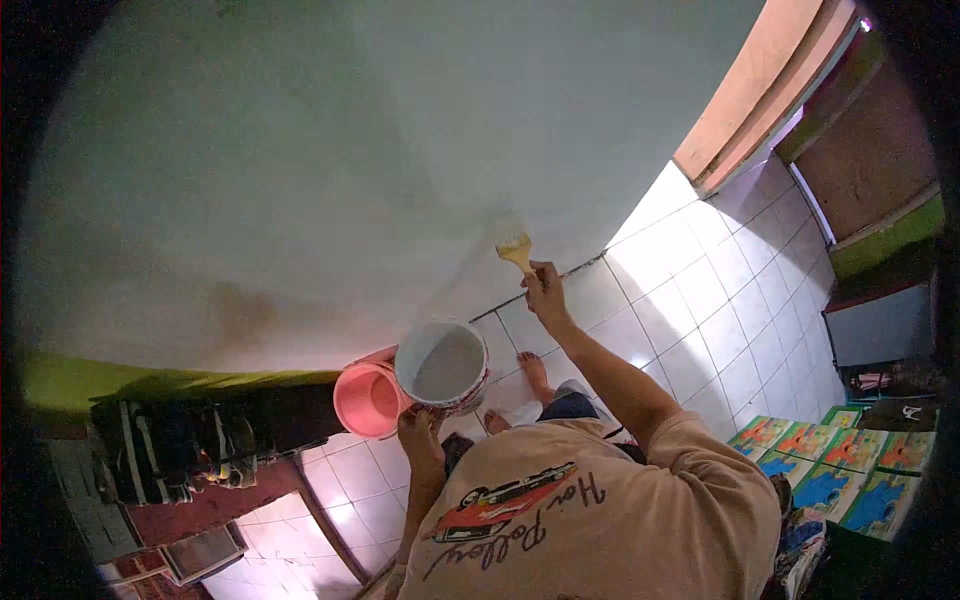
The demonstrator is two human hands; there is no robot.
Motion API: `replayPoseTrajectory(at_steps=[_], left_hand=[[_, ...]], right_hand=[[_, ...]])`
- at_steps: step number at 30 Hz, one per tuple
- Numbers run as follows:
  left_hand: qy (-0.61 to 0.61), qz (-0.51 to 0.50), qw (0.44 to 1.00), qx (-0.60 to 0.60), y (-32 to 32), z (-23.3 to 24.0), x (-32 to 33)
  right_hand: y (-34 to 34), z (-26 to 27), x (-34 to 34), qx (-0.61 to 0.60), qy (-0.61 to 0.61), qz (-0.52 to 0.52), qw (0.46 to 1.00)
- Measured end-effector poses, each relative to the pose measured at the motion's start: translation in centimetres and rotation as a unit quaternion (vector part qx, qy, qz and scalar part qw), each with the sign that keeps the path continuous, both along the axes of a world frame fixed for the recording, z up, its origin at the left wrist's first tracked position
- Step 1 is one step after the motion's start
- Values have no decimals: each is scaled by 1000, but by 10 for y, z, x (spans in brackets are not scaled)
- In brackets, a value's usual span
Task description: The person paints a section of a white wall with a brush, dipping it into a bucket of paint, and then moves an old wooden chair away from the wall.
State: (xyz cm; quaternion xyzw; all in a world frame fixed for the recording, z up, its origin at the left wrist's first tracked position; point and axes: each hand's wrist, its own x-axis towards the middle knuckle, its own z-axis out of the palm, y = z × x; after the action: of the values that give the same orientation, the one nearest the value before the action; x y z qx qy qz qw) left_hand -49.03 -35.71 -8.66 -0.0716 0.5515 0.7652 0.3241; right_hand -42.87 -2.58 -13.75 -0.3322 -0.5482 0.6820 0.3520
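My right hand [546, 294] grips the handle of a flat paintbrush [514, 246], its bristles against the pale wall [360, 150]. In my left hand [421, 435] is the rim of a white plastic bucket [442, 367], tilted so its inside faces up at me. Whitish-grey paint [451, 366] lies in it. A pink plastic bucket [367, 399] appears just left of the white one, overlapping it in view; what supports it is hidden. Brownish stains [244, 304] mark the lower left of the wall.
White floor tiles [667, 315] run along the wall's foot, partly sunlit. A peach door frame [739, 97] borders the wall at upper right. A dark rack with hanging items [180, 450] stands at left. Colourful printed boxes or panels [832, 465] lie at lower right.
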Motion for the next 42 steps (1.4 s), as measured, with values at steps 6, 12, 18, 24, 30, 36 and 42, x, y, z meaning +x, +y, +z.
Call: replayPoseTrajectory(at_steps=[6, 12, 18, 24, 30, 36, 42], left_hand=[[-5, 24, 999, -38, -2, -9, 1], [-34, 27, 997, -63, 8, -2, 3], [141, -66, 982, -103, -10, -33, 5], [44, -15, 999, -12, 0, -37, 5], [110, 6, 993, -35, -3, -30, 10], [155, -70, 981, -95, -11, -34, 0], [-29, 49, 998, -24, -9, -23, 6]], right_hand=[[18, -97, 3, 16, -163, -50, 985], [44, -60, -31, -108, -157, -65, 979], [34, 110, -27, 13, -79, -25, 996], [8, 177, 21, 36, -3, -23, 999], [15, 28, 10, -209, -145, 28, 967], [62, -6, -46, -216, -152, 43, 964], [51, 147, -44, -134, -49, 125, 982]])
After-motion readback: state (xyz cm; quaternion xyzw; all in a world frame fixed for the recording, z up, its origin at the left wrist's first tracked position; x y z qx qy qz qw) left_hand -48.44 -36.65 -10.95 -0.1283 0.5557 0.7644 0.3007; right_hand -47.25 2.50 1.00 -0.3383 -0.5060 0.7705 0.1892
